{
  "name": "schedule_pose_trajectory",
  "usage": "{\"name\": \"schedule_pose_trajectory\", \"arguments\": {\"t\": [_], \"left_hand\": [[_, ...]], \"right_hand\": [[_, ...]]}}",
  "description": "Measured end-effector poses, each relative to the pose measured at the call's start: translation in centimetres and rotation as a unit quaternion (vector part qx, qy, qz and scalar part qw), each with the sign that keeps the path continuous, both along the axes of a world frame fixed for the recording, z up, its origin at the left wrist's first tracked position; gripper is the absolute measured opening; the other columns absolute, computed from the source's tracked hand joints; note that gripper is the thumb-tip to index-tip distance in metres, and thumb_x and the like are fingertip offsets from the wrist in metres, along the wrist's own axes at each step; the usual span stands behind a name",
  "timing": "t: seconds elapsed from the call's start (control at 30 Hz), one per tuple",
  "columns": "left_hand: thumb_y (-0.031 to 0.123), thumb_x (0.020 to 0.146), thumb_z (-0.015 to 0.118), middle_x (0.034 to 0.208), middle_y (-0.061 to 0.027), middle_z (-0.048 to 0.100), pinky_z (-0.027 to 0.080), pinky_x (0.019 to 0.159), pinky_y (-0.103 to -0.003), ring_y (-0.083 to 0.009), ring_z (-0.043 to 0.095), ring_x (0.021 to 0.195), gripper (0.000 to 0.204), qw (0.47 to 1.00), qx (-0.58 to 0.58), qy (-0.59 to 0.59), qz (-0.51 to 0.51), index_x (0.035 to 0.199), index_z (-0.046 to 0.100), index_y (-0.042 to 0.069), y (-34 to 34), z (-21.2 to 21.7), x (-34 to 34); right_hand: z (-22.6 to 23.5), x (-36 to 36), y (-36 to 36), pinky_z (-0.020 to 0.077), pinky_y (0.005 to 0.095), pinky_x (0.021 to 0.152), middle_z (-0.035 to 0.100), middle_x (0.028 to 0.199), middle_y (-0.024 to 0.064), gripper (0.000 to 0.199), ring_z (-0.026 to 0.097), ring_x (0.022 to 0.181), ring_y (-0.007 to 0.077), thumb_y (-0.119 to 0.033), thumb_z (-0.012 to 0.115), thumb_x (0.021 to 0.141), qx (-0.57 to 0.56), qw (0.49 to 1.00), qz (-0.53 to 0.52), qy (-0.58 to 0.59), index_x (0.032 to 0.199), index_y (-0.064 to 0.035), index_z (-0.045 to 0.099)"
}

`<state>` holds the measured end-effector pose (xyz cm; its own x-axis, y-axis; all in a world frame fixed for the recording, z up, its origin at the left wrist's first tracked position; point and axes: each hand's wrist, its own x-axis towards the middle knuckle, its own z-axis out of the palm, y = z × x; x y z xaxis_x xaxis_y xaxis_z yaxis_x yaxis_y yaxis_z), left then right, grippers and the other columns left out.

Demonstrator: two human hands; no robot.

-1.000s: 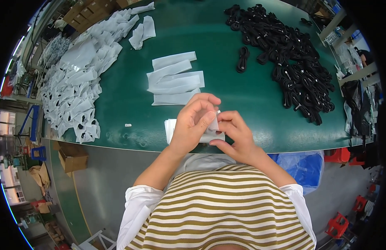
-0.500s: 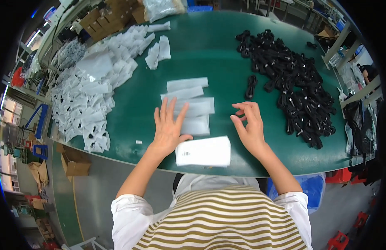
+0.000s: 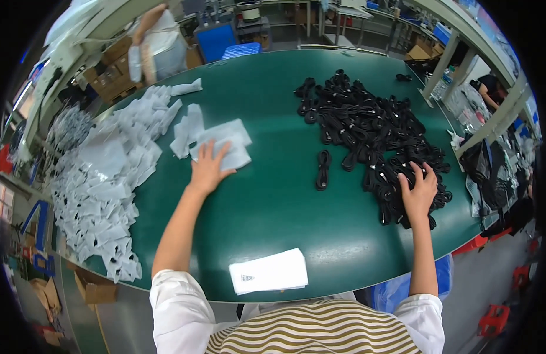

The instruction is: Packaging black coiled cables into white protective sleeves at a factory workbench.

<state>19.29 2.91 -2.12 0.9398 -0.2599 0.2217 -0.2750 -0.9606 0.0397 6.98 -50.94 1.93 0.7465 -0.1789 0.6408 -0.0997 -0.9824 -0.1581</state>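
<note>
My left hand (image 3: 207, 169) lies flat with fingers spread on a small stack of clear plastic bags (image 3: 225, 140) on the green table (image 3: 273, 218). My right hand (image 3: 419, 190) reaches into the near edge of a big pile of coiled black cables (image 3: 373, 133), its fingers spread over the coils. One coiled black cable (image 3: 323, 170) lies alone between the two hands. A flat stack of white bags (image 3: 269, 272) rests at the table's near edge, close to my striped shirt.
A wide heap of clear plastic bags (image 3: 102, 183) covers the table's left side. Another person (image 3: 158, 44) stands at the far left end. Cardboard boxes (image 3: 93, 289) sit on the floor at the left. Shelving and a second person (image 3: 491, 88) are at the right.
Both hands left the white bag stack at the near edge and stretched outward: the left to the small bag stack, the right into the cable pile. The view tilted up the table.
</note>
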Motion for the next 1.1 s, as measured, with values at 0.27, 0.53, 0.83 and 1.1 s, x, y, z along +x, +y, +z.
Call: {"name": "schedule_pose_trajectory", "arguments": {"t": [0.27,0.53,0.83,1.1], "left_hand": [[0.03,0.09,0.07,0.155,-0.018,0.032,0.037,0.108,-0.06,-0.0453,0.034,0.139,0.071,0.981,0.117,-0.119,0.101,0.152,0.035,0.025,-0.6,2.0,4.5],[0.01,0.085,0.072,0.117,-0.0175,0.059,0.047,0.096,-0.042,-0.0358,0.056,0.11,0.037,0.963,-0.198,-0.019,-0.18,0.12,0.063,0.003,-9.2,6.9,-13.0],[0.008,0.079,0.078,0.098,-0.0123,0.06,0.05,0.077,-0.037,-0.0306,0.06,0.092,0.025,0.921,-0.311,0.093,-0.215,0.1,0.065,0.004,-14.7,3.0,-25.7],[0.002,0.082,0.072,0.086,-0.01,0.06,0.05,0.071,-0.037,-0.0298,0.061,0.081,0.013,0.94,-0.289,0.013,-0.18,0.087,0.061,0.003,-16.2,0.9,-26.4]], "right_hand": [[0.5,1.4,-0.2,0.048,0.0503,0.094,0.051,0.139,0.0217,0.05,0.054,0.121,0.0405,-0.049,0.064,0.09,0.01,0.978,-0.013,0.206,0.133,-0.0229,0.062],[-0.3,-1.0,4.6,0.0498,0.0491,0.092,0.05,0.139,0.0232,0.049,0.057,0.116,0.042,-0.047,0.065,0.09,-0.049,0.982,0.035,0.177,0.131,-0.0202,0.063],[0.2,-2.1,7.3,0.0516,0.0386,0.081,0.062,0.114,0.0141,0.034,0.063,0.1,0.0312,-0.031,0.072,0.088,0.03,0.981,0.171,0.09,0.11,-0.0062,0.065],[2.1,-1.7,7.2,0.0485,0.0273,0.075,0.065,0.094,0.0046,0.019,0.062,0.086,0.0111,-0.019,0.069,0.095,0.324,0.929,0.142,-0.105,0.098,-0.0022,0.059]]}}
